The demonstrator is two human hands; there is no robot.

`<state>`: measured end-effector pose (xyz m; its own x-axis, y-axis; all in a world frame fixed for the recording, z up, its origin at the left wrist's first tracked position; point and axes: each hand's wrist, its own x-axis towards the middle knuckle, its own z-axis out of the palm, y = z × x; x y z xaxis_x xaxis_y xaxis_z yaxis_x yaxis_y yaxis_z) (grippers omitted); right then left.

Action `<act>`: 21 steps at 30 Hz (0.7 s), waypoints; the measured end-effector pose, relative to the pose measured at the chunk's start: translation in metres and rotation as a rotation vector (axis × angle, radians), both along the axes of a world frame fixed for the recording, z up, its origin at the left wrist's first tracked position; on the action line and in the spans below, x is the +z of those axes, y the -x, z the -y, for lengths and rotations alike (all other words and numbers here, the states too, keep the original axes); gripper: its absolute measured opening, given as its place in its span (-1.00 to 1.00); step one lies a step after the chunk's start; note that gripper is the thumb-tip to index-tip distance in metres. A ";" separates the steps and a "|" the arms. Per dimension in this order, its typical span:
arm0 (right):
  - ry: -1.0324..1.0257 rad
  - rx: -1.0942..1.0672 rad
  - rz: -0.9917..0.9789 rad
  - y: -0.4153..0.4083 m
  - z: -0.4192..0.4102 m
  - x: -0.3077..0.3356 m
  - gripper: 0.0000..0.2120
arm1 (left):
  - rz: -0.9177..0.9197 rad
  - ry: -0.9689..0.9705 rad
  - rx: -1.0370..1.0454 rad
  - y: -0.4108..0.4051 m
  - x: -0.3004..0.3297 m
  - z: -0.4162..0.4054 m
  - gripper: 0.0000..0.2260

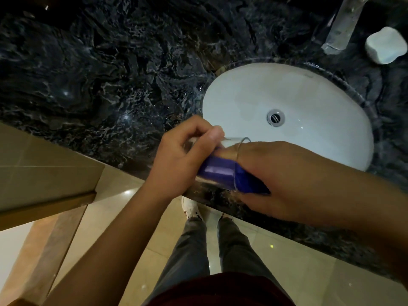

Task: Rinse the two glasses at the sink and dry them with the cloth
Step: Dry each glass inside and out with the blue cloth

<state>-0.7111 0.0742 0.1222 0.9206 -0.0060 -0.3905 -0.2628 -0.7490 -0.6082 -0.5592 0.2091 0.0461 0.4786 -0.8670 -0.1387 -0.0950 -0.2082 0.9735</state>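
Observation:
A clear glass (220,173) lies on its side over the counter's front edge, its rim toward the right. My left hand (183,157) grips its base end, thumb on top. A blue cloth (249,184) is stuffed into the glass and shows through its wall. My right hand (284,173) holds the cloth at the rim, and its fingers are hidden behind the glass mouth. A second clear glass (344,25) stands on the counter at the back right, beyond the white sink (320,96).
The dark marble counter (99,74) stretches left of the sink. A white rounded object (385,47) sits at the far right next to the second glass. The drain (275,117) is in the basin's middle. My legs and shoes stand on the tiled floor below.

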 end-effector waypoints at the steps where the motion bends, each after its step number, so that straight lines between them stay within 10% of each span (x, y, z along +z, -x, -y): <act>1: 0.147 0.082 0.028 0.000 -0.002 0.002 -0.46 | -0.091 -0.050 -0.024 -0.001 0.000 0.001 -0.70; 10: 0.440 0.226 0.197 0.009 -0.016 0.007 -0.30 | -0.940 -0.469 -0.282 -0.012 -0.002 -0.001 -0.25; 14: 0.390 0.252 -0.034 -0.001 -0.012 0.001 -0.07 | -0.954 -0.338 -0.249 -0.011 -0.009 -0.008 -0.46; 21: -0.265 -0.169 -0.083 0.011 0.000 -0.020 -0.37 | -0.639 -0.148 0.033 0.008 -0.013 -0.019 -0.43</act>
